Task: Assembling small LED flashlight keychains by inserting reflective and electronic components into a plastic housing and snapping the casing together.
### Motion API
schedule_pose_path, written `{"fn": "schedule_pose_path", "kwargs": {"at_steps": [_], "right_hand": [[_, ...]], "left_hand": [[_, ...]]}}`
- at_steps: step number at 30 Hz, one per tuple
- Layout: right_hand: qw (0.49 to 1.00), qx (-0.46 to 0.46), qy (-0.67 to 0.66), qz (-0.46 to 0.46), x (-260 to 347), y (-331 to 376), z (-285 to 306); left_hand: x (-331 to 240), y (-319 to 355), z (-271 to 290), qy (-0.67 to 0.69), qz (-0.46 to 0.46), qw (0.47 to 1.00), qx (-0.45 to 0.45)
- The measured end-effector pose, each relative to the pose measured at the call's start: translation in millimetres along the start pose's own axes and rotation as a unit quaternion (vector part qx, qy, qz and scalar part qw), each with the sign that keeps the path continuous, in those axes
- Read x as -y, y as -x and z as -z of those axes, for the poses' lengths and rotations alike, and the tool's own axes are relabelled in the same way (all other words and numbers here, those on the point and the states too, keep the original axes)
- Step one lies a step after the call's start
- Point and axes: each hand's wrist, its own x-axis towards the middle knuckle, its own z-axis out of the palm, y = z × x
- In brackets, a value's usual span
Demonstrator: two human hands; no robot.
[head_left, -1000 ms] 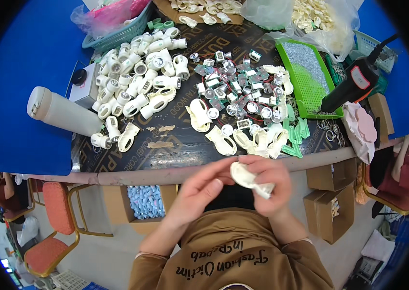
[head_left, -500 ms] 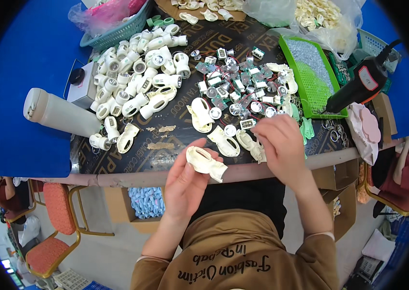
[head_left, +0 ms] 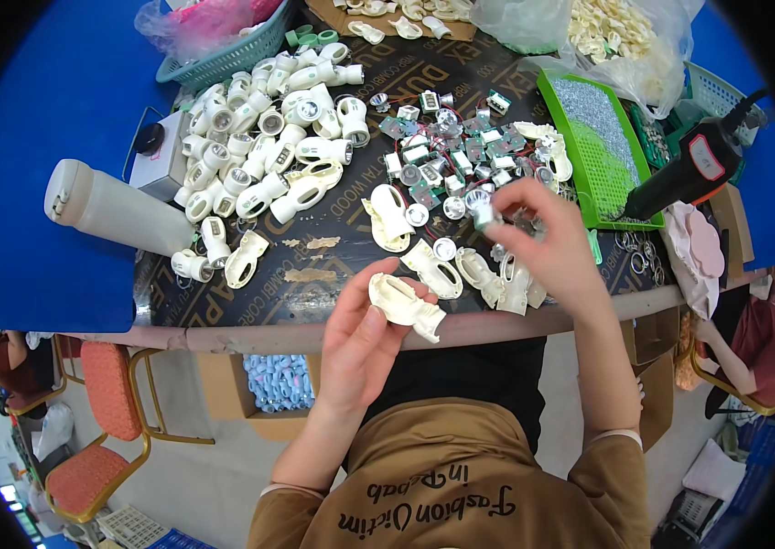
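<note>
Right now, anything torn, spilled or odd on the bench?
Yes: ragged tan patches mar the black printed tabletop, between the pile of white lens-fitted casings and the near edge; its surface looks peeled or torn there. No plain damage shows on the cream half-shell in the left hand.

Smooth, low-sheen hollow cream plastic half-shell (head_left: 423, 319), glossy round clear-plastic lens (head_left: 476, 199), smooth black board tabletop (head_left: 360, 285) with rough tan flaked patches (head_left: 309, 274), matt brown cloth shirt (head_left: 461, 444), crinkled glossy translucent plastic bag (head_left: 517, 26), matt brown cardboard box (head_left: 219, 389)
</note>
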Motion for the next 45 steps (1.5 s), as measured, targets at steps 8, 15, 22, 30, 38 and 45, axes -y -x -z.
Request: {"fn": "schedule_pose_path", "kwargs": {"at_steps": [8, 15, 22, 30, 38, 45], "right_hand": [[0.941, -0.056, -0.333, -0.023, -18, -9, 9], [0.857, -0.04, -0.507, 0.085, 0, -17, 17], [0.923, -0.002, -0.38, 0.057, 21, 2, 4], [0.958, -0.01, -0.261, 0.117, 33, 40, -35], [0.965, -0.062, -0.18, 0.18, 33, 45, -40], [0.957, -0.065, -0.243, 0.146, 32, 50, -48]], "left_hand": [[0, -10, -15, -0.011, 0.01, 1.0, -0.006], [2, -15, -17, -0.015, 0.003, 1.0, 0.003], [6, -14, -20, -0.044, -0.04, 0.998, 0.003], [8, -9, -19, -0.108, -0.124, 0.986, -0.003], [5, -2, -24, -0.14, -0.155, 0.978, 0.019], [7, -1, -23, -0.146, -0.167, 0.975, 0.024]]}}
